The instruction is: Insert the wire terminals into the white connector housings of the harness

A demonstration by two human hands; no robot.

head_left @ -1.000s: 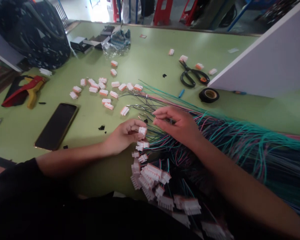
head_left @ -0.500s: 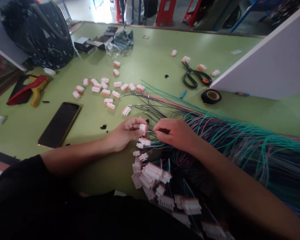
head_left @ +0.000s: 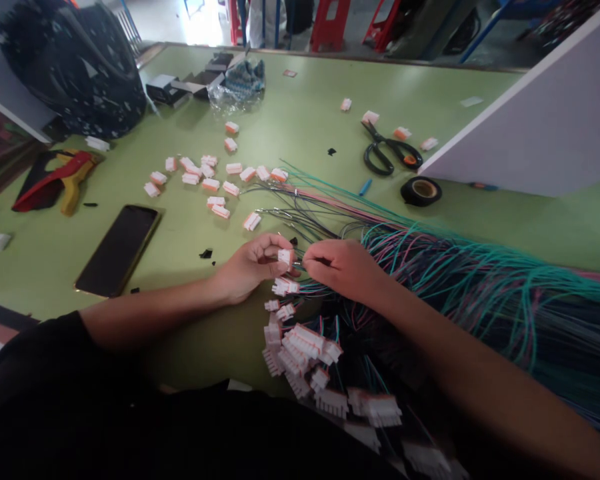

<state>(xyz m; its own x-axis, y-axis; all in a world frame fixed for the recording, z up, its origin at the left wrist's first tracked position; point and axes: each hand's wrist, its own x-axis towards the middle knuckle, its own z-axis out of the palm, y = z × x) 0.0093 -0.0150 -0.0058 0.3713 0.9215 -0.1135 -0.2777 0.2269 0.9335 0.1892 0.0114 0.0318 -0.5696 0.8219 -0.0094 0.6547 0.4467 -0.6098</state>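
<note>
Between the thumb and fingers of my left hand (head_left: 254, 267) is a small white and orange connector housing (head_left: 285, 257). My right hand (head_left: 337, 267) is closed in a pinch on a thin wire (head_left: 299, 265) just right of that housing; whether the wire's tip is inside it I cannot tell. Right below hang wired connectors (head_left: 286, 287), and a pile of larger white connectors (head_left: 303, 343) lies nearer my body. A thick bundle of green, pink and dark wires (head_left: 480, 267) runs off to the right under my right forearm.
Loose connector housings (head_left: 210, 185) are scattered left of centre. A phone (head_left: 117, 250), a red and yellow tool (head_left: 55, 180), black scissors (head_left: 393, 150) and a roll of black tape (head_left: 421, 192) lie on the green table (head_left: 300, 107). A white panel (head_left: 535, 127) stands at right.
My right hand has shifted slightly left, nearer the connector housing in my left hand. The left hand keeps its grip, and the loose things on the table lie as before.
</note>
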